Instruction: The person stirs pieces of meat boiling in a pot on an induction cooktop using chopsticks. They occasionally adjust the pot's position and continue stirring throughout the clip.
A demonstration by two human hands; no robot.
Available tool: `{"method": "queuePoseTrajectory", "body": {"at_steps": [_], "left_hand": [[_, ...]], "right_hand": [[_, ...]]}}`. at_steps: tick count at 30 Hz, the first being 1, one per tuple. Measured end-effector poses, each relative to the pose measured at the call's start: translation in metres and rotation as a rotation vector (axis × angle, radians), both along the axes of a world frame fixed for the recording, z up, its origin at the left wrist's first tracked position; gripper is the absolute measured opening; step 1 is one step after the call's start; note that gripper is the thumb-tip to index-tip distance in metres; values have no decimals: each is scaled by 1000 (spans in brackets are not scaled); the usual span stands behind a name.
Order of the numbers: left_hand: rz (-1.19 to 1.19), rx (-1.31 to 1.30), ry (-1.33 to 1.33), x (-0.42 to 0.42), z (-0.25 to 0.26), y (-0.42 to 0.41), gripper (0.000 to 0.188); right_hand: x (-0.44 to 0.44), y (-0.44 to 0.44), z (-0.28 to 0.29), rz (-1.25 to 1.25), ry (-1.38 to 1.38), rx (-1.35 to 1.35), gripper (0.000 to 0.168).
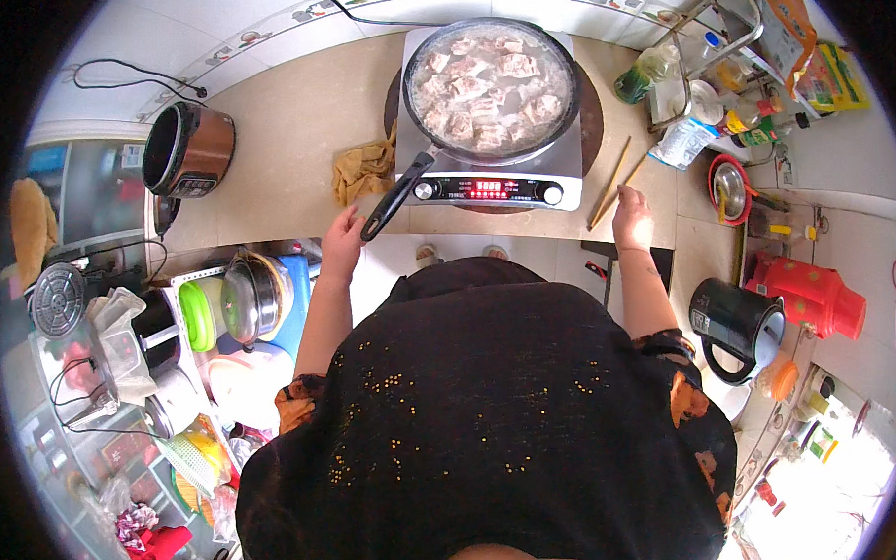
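Observation:
A black-rimmed frying pan (408,93) sits on an induction cooktop (521,197) with a lit red display. Chunks of pale meat (469,88) lie in its cloudy, foamy liquid. The pan's black handle (399,197) points toward me, past the counter's front edge. Just left of the handle's end is my left hand (342,239); whether it touches the handle is unclear. My right hand (633,221) rests at the counter's front, fingertips at one of two wooden chopsticks (612,182). Both chopsticks lie on the counter, and I cannot tell if the fingers grip one.
A crumpled brown cloth (363,172) lies left of the cooktop. Farther left stands a brown electric cooker pot (201,151). At right are a metal rack (680,103) with bottles, a red-rimmed bowl (712,187) and a black electric kettle (735,320). A crowded shelf (187,323) stands below left.

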State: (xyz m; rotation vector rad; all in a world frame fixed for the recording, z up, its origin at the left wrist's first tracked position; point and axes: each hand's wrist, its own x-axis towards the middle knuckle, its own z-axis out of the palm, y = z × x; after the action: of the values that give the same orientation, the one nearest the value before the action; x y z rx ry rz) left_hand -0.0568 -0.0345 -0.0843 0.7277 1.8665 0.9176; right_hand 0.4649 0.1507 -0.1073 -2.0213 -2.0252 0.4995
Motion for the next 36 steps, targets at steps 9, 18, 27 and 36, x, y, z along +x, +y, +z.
{"method": "queuePoseTrajectory", "body": {"at_steps": [9,18,27,36], "left_hand": [[-413,51,858,-7,-15,68,79],[-521,-31,906,-56,-53,101,46],[277,374,-855,-104,61,63,47],[-83,557,-722,-27,170,1,56]], "right_hand": [[-15,-34,44,-228,259,93,30],[-81,-102,104,-245,632,129,27],[-252,-113,201,186,685,369,16],[-471,-106,207,233,1285,-75,66]]}}
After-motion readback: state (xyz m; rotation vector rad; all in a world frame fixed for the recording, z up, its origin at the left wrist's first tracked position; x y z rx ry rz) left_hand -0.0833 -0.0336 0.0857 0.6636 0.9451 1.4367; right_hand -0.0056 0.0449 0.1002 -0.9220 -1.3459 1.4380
